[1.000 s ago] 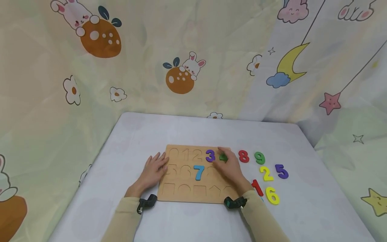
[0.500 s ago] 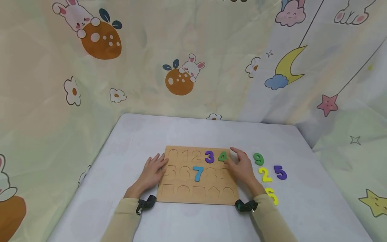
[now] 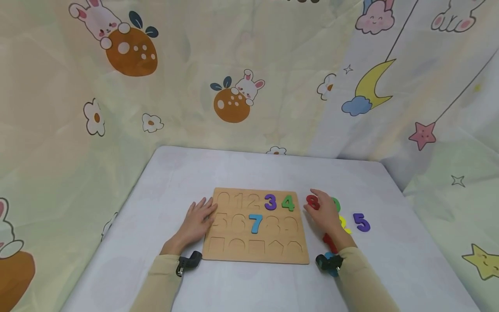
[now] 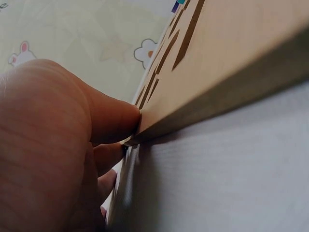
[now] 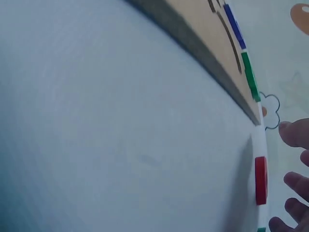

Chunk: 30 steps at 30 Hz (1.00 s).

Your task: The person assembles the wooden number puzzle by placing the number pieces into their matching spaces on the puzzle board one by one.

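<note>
Resting the left hand [image 3: 198, 219] at the left edge of the wooden board [image 3: 230, 236], with fingers fanned slightly apart and the thumb touching that edge. Hovering the right hand [image 3: 325, 213] over the red 8 [image 3: 310, 200], thumb and fingers standing apart, fingertips showing off the piece in the right wrist view. Seeing the red 8 lying on the white surface [image 3: 218, 286], just beyond the board's right edge and near its far right corner. Showing, on the board, a purple 3 [image 3: 270, 202] and a green 4 [image 3: 288, 203] along the far edge, plus a blue 7 [image 3: 256, 224] in the middle row. Lying partly hidden behind the right hand and wrist: a green 9 [image 3: 337, 204], a yellow 2 [image 3: 344, 224], a red piece [image 3: 329, 242] and a blue piece [image 3: 330, 255]. Resting closer to the surface's right edge, a purple 5 [image 3: 362, 223].
</note>
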{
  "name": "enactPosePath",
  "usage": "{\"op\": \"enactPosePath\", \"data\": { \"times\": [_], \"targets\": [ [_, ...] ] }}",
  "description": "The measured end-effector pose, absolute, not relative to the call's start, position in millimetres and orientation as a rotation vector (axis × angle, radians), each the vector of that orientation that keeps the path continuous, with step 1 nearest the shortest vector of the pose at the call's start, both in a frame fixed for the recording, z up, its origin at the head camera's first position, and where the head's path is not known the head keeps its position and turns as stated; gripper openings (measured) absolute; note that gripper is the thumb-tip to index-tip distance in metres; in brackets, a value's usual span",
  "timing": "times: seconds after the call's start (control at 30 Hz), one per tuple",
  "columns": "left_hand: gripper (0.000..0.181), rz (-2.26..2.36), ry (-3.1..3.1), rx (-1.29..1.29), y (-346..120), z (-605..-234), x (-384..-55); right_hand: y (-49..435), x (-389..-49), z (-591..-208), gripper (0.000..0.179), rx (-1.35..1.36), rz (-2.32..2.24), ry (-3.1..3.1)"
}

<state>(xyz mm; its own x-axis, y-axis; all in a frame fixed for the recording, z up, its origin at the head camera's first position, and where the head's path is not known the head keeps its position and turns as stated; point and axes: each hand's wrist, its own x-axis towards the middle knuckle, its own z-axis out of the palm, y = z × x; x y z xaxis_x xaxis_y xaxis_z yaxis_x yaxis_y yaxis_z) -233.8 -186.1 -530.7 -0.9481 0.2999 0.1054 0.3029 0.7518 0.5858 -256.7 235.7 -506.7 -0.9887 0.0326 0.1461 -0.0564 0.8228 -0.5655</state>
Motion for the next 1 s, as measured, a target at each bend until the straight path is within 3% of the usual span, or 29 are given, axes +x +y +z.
{"op": "enactPosePath", "data": {
  "times": [0.33, 1.0],
  "targets": [
    [0.046, -0.995, -2.912, -0.521, -188, -534, -235, 247, -261, -512, 0.073, -0.173, 0.986, -2.95],
    [0.046, -1.001, -2.913, -0.525, -189, -532, -234, 261, -263, -516, 0.07, -0.043, 0.948, -2.976]
  ]
}}
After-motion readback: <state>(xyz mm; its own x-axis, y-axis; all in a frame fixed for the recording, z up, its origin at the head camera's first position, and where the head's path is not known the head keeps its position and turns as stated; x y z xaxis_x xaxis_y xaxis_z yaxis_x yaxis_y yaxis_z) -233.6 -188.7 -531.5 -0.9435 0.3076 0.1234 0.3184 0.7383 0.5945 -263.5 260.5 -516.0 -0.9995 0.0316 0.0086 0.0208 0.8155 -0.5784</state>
